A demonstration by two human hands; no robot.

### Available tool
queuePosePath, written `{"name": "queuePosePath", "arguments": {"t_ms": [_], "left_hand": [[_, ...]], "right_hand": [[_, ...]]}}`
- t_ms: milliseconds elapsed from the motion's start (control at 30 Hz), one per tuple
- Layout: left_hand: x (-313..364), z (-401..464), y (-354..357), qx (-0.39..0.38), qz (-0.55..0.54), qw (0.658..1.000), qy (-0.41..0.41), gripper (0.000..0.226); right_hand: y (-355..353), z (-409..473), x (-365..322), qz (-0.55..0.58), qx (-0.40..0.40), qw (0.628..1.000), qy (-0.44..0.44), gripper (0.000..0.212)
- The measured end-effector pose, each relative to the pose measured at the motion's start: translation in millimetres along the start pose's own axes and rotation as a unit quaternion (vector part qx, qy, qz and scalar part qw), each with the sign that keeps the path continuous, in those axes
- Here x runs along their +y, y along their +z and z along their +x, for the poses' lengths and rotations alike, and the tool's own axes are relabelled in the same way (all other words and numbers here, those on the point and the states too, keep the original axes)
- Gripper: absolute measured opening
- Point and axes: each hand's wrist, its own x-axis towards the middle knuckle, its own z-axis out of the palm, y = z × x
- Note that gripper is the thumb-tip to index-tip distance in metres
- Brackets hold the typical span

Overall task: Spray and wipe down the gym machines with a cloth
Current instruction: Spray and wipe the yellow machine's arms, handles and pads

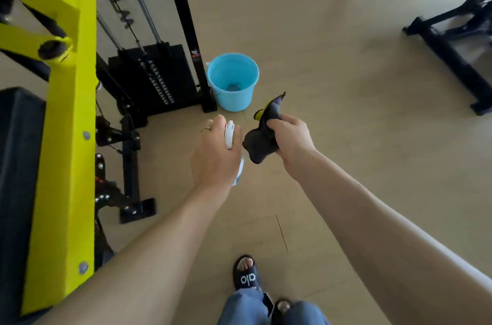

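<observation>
Left hand [215, 157] grips spray bottle [229, 135]; right hand [288, 138] clutches dark cloth [259, 143]; blue bucket [232, 82] on floor [332, 71] beside weight stack [157, 77]

White-headed spray bottle [230, 138] gripped in left hand [214, 154], crumpled dark cloth [262, 135] with yellow edge held in right hand [288, 138]

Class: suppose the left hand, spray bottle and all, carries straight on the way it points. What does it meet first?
Probably the blue bucket: the left hand with the spray bottle points up the picture toward it, over bare floor. Depth is unclear from one view.
</observation>
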Motion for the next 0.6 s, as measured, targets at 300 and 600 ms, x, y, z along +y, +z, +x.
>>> {"name": "queuePosePath", "arguments": {"t_ms": [300, 600], "left_hand": [[-6.1, 139.6, 68.9, -0.024, 0.1, 0.994, -0.047, 0.025], [-61.9, 293.9, 199.4, -0.1, 0.191, 0.968, -0.125, 0.015]], "right_hand": [[19.8, 178.8, -84.0, -0.081, -0.06, 0.995, -0.019, 0.031], [87.8, 424.0, -89.9, -0.184, -0.107, 0.977, 0.006, 0.034]]}}
